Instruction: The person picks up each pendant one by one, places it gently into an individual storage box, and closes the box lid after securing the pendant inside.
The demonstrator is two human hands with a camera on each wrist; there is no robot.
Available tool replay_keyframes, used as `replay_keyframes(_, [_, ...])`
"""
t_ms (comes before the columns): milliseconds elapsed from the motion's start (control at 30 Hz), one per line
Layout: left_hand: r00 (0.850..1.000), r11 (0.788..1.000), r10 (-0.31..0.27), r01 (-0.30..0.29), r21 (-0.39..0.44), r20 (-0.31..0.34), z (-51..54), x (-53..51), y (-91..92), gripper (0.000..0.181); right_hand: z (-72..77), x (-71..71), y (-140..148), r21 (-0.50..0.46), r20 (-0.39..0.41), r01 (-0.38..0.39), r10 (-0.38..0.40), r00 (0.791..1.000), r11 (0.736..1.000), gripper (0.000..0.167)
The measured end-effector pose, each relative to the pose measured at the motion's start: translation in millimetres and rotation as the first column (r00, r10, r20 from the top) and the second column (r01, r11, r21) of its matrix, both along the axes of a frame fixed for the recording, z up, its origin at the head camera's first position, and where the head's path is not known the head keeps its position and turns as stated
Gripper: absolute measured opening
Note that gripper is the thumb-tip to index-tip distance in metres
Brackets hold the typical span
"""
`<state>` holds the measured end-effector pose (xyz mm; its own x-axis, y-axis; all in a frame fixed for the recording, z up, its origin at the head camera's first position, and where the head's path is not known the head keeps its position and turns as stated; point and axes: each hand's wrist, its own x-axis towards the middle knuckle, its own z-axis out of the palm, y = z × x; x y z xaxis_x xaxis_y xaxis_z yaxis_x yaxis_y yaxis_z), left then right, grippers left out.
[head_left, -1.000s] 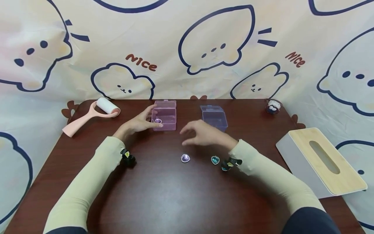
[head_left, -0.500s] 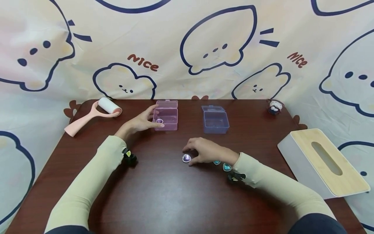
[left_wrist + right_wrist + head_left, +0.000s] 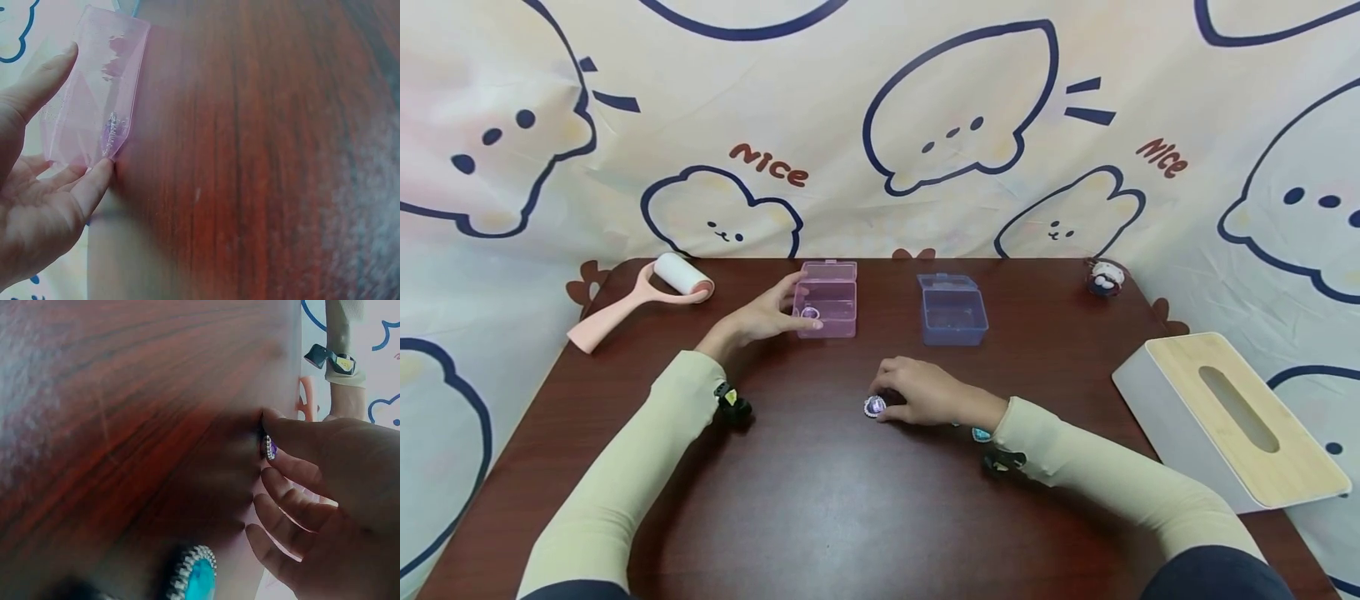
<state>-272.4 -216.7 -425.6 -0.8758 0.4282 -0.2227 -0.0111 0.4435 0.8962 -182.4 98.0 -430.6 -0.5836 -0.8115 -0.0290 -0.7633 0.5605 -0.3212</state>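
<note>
My left hand [image 3: 762,315] holds the pink clear plastic box [image 3: 842,327] by its left side, thumb along the front and fingers behind. The box's lid is raised. Inside its left corner lies a purple gem [image 3: 111,134] with a beaded rim. My right hand [image 3: 928,392] is low over the table's middle, thumb and index finger pinching a heart-shaped purple gem [image 3: 874,407] at its edge. In the right wrist view this gem [image 3: 270,448] sits between the two fingertips. Teal gems lie under the right wrist, mostly hidden; one teal gem [image 3: 200,578] shows large in that wrist view.
A blue clear box [image 3: 955,333], lid raised, stands right of the pink one. A pink lint roller [image 3: 640,296] lies at the back left. At the right are a small round ornament [image 3: 1105,277] and a wood-topped tissue box [image 3: 1225,417].
My right hand has come down and toward the table's front, from near the blue box to the purple gem, and its fingers have closed on it. The left hand has stayed at the pink box.
</note>
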Motion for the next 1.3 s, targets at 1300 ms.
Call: replay_keyframes(1300, [1.000, 1.000, 0.018, -0.018, -0.020, -0.006, -2.5, 0.3, 0.7, 0.108, 65.9, -62.2, -13.0, -0.335, 0.134, 0.180, -0.143, 0.981, 0.925, 0.036])
